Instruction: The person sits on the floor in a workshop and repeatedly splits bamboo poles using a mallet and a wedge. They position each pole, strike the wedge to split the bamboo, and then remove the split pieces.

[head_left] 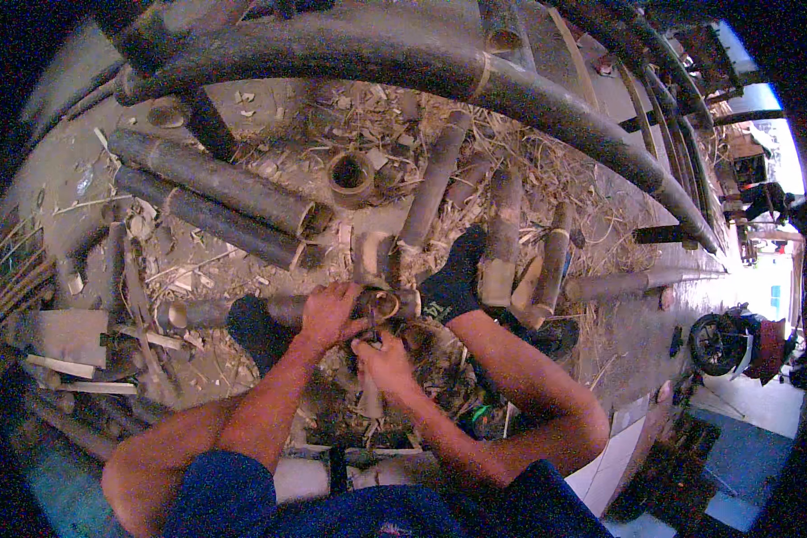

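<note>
My left hand is wrapped over a short bamboo tube whose open end shows a pale rim. Just below it, my right hand is closed in a fist around a slim dark tool. The tool reaches up to the tube's rim; its exact kind is too small and dim to tell. Under my hands a longer bamboo pole lies crosswise between my two feet in dark socks. Another bamboo piece stands just beyond the held tube.
Two long bamboo tubes lie at the far left. An upright bamboo cup and several cut lengths stand or lie among shavings. A thick bamboo pole arches across the far side. A motorcycle is parked at the right.
</note>
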Available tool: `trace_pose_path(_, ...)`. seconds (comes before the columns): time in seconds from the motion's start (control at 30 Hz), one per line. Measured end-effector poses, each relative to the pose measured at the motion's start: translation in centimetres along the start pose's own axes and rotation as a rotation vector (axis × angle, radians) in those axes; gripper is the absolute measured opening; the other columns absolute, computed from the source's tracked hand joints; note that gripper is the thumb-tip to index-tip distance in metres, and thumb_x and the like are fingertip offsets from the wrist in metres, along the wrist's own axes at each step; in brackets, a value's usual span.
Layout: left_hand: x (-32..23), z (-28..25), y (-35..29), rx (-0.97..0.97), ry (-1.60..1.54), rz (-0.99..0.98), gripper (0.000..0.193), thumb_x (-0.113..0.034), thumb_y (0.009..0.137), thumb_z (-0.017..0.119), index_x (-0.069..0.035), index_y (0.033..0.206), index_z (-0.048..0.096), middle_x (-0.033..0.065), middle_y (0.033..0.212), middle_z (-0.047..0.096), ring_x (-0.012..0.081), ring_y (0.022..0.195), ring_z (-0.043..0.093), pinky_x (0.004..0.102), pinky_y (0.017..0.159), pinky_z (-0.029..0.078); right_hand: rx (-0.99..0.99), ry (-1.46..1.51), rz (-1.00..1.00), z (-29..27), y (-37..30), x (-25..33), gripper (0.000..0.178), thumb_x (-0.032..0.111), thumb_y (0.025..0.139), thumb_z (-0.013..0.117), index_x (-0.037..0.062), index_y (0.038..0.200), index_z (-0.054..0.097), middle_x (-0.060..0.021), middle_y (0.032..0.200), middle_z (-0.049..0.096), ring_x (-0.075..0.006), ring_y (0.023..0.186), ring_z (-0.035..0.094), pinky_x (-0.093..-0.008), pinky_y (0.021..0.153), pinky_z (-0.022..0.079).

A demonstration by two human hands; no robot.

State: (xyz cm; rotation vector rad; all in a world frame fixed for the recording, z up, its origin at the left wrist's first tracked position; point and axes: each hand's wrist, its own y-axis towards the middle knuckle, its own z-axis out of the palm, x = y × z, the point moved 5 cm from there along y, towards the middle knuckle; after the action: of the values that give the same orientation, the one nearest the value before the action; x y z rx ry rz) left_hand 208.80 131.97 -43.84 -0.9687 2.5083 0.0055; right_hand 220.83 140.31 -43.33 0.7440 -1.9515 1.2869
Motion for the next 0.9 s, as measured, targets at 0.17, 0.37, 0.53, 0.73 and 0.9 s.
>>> trace_pose_path(0.17,1.4,2.8,0.4,-0.044,0.042,-0.051,0.049,-0.039,0.080,0.071,-0.011,0.119,0.058,0.0116,0.114,0.067,0.0297,0.108,0.065,0.0456,0.086,0.051,-0.051,0.914,0.494,2.8,-0.2,3.8,0.020,0.026,0.089,0.069,0.0087,0.093,0.061,-0.0027,0.072,0.058,-0.0183,0.054,0.055,-0.0347,0.049,0.048)
trace_pose_path(0.37,1.0,2.9,0.8,0.027,0.151,-0.124,0.040,-0.038,0.083,0.066,-0.014,0.113,0.059,0.0108,0.108,0.070,0.0285,0.101,0.068,0.0460,0.083,0.051,-0.100,1.313,0.380,3.3,3.7,7.4,0.021,0.028,0.093,0.063,0.0101,0.084,0.056,-0.0066,0.072,0.057,-0.0242,0.058,0.055,-0.0380,0.056,0.050)
trace_pose_path(0.53,0.1,0.3,0.8,0.031,-0.008,-0.172,0.085,-0.074,0.072,0.068,-0.008,0.125,0.059,0.0146,0.099,0.072,0.0317,0.093,0.070,0.0467,0.084,0.050,-0.070,0.545,0.346,-1.7,-2.4,-0.1,0.034,0.037,0.090,0.070,0.0054,0.098,0.063,-0.0058,0.082,0.064,-0.0217,0.065,0.061,-0.0385,0.057,0.053)
trace_pose_path(0.73,-1.3,-0.7,1.6,0.015,-0.073,-0.362,0.101,-0.088,0.062,0.064,-0.007,0.122,0.063,0.0167,0.088,0.073,0.0329,0.084,0.071,0.0498,0.088,0.046,0.120,-0.288,0.019,-8.5,-0.2,1.6,0.038,0.034,0.086,0.071,0.0003,0.101,0.064,-0.0094,0.077,0.067,-0.0188,0.061,0.063,-0.0382,0.055,0.053)
trace_pose_path(0.9,-1.4,-0.3,1.6,-0.049,-0.033,-0.448,0.096,-0.087,0.062,0.064,-0.007,0.114,0.069,0.0173,0.088,0.074,0.0311,0.085,0.071,0.0467,0.088,0.045,0.504,-0.521,0.054,-11.7,3.8,3.5,0.032,0.029,0.086,0.067,-0.0012,0.096,0.067,-0.0117,0.073,0.066,-0.0175,0.058,0.065,-0.0379,0.053,0.054)
